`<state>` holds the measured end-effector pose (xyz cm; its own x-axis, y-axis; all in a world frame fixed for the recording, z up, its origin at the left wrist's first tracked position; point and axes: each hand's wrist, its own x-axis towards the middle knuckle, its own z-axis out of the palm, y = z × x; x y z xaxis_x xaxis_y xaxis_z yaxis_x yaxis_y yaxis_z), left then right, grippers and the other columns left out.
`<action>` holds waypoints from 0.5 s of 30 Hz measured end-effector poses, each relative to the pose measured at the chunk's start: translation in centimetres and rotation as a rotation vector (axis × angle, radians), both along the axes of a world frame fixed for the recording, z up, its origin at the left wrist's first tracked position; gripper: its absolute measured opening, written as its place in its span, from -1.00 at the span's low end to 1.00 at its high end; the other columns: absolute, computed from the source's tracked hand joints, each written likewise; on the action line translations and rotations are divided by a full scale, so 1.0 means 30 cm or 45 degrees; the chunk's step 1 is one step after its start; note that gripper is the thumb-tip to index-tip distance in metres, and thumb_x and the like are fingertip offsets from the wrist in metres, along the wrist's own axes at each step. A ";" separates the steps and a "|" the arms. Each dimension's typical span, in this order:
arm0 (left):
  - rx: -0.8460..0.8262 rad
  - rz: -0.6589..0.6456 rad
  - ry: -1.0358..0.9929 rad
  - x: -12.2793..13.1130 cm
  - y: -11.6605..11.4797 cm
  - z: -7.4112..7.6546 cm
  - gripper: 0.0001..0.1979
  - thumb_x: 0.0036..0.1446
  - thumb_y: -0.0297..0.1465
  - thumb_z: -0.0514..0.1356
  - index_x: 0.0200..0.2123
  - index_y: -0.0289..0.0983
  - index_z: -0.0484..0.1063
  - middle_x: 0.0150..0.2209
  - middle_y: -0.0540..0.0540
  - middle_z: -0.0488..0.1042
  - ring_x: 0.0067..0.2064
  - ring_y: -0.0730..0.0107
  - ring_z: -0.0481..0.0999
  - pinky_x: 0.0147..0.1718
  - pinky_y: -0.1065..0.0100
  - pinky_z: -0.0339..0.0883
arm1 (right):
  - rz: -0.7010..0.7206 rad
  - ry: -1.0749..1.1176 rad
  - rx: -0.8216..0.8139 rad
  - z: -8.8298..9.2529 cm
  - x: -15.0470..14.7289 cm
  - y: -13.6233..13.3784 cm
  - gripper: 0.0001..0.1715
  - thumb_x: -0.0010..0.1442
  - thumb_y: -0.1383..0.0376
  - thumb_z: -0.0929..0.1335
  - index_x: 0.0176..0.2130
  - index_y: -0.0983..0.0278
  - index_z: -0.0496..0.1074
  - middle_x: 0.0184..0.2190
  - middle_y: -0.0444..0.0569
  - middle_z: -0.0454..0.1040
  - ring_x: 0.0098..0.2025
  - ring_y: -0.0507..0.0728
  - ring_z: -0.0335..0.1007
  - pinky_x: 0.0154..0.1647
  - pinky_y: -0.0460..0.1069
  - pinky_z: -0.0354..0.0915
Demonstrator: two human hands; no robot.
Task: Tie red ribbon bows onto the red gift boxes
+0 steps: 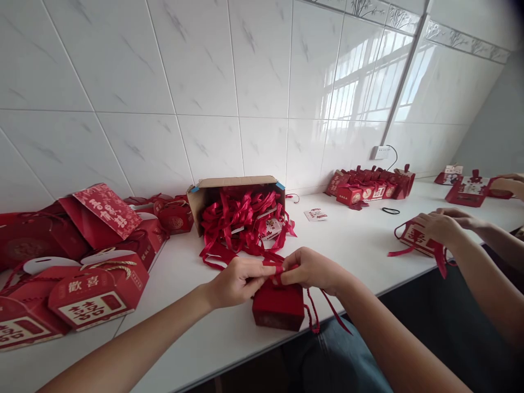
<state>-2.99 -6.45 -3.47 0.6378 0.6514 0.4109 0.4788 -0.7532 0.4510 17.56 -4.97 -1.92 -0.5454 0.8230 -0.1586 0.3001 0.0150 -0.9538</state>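
Observation:
A small red gift box (278,310) sits near the front edge of the white table, directly under both my hands. Above its top, my left hand (239,281) is closed, pinching a red ribbon (279,269) with its outstretched index finger against it. My right hand (308,270) meets it from the other side, fingers closed on the same ribbon. One ribbon tail (336,312) and a twisted red cord (313,314) hang down at the box's right side. My fingers partly cover the ribbon where it crosses the box.
Behind the box lies an open cardboard carton (195,214) spilling red ribbons (241,218). Finished-looking red boxes (102,289) crowd the left; more (368,185) line the wall. A card (315,214) and black band (391,210) lie right. Another person's hands (442,226) handle a box (417,237).

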 end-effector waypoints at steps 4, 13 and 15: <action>-0.136 0.005 -0.075 0.008 0.019 0.002 -0.77 0.15 -0.32 0.14 -0.28 -0.23 0.60 -0.53 -0.13 0.50 -0.50 0.36 0.43 -0.49 0.38 0.29 | 0.101 0.004 -0.079 -0.010 0.004 0.006 -0.88 -0.15 0.28 0.44 -0.56 0.31 0.50 -0.73 -0.24 0.22 -0.64 -0.09 -0.04 -0.65 -0.12 -0.12; 0.001 0.067 -0.092 0.029 -0.013 0.031 -0.82 0.13 -0.40 0.15 -0.37 -0.26 0.57 -0.30 -0.17 0.42 -0.29 0.35 0.44 -0.32 0.38 0.37 | -0.051 -0.067 0.262 -0.024 0.007 -0.025 -0.88 -0.09 0.31 0.39 -0.53 0.29 0.55 -0.48 -0.09 0.47 -0.51 -0.01 0.23 -0.56 -0.11 0.10; 0.029 0.093 -0.020 0.021 -0.028 0.046 -0.83 0.13 -0.42 0.13 -0.39 -0.25 0.54 -0.17 -0.19 0.35 -0.17 0.30 0.42 -0.23 0.35 0.38 | -0.111 -0.141 0.406 -0.025 0.015 -0.033 -0.87 -0.09 0.33 0.37 -0.57 0.29 0.52 -0.39 -0.06 0.49 -0.47 0.02 0.29 -0.52 -0.10 0.16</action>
<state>-2.35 -7.27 -2.09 0.5823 0.6865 0.4354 0.5259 -0.7265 0.4423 18.02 -5.95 -2.67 -0.4646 0.8835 0.0596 0.4147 0.2766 -0.8669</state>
